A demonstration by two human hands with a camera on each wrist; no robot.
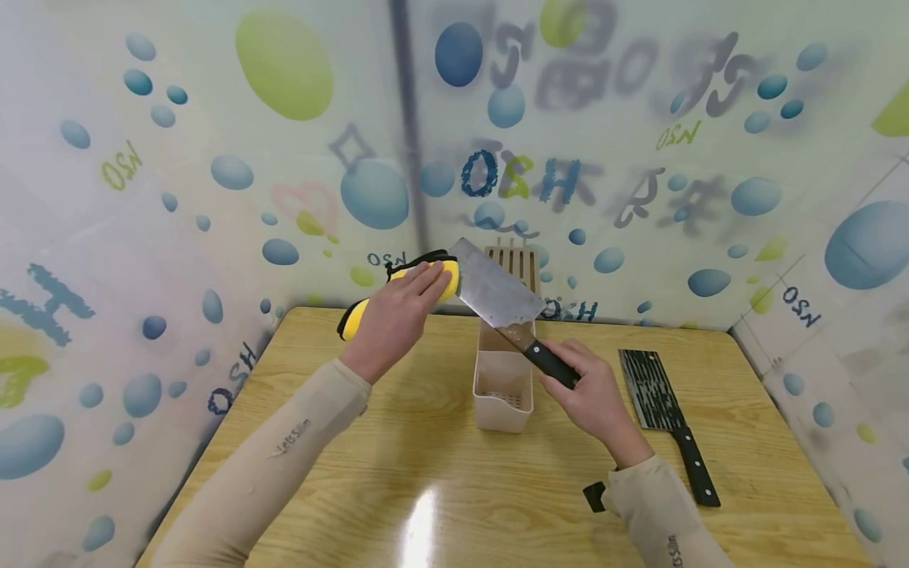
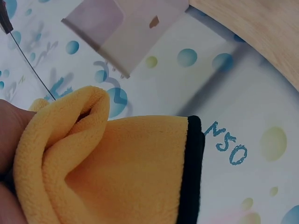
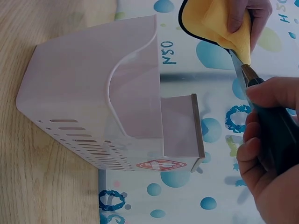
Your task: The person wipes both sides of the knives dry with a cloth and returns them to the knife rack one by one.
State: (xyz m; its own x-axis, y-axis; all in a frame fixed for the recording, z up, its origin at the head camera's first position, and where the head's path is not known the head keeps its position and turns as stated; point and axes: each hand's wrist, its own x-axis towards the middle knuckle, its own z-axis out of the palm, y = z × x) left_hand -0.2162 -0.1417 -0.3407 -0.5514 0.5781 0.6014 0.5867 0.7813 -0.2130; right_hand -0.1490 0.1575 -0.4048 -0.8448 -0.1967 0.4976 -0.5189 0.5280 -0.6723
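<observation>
My right hand (image 1: pixel 588 392) grips the black handle of a cleaver (image 1: pixel 495 285), whose broad steel blade slants up to the left in the head view. A folded yellow cloth (image 2: pixel 135 163) with black edging is in my left hand (image 1: pixel 399 317). In the head view the cloth meets the far end of the blade. The right wrist view shows the left thumb pressing on the cloth (image 3: pixel 212 23) beside the blade; how far the cloth wraps the blade is hidden. Below the cleaver stands a pale plastic knife holder (image 1: pixel 503 412) with a slotted brown top.
A second cleaver (image 1: pixel 656 394), its blade streaked black and silver, lies on the wooden table (image 1: pixel 398 442) at the right. Patterned walls (image 1: pixel 341 260) enclose the table behind and at both sides. A small black tab (image 1: pixel 594 497) shows by the right sleeve.
</observation>
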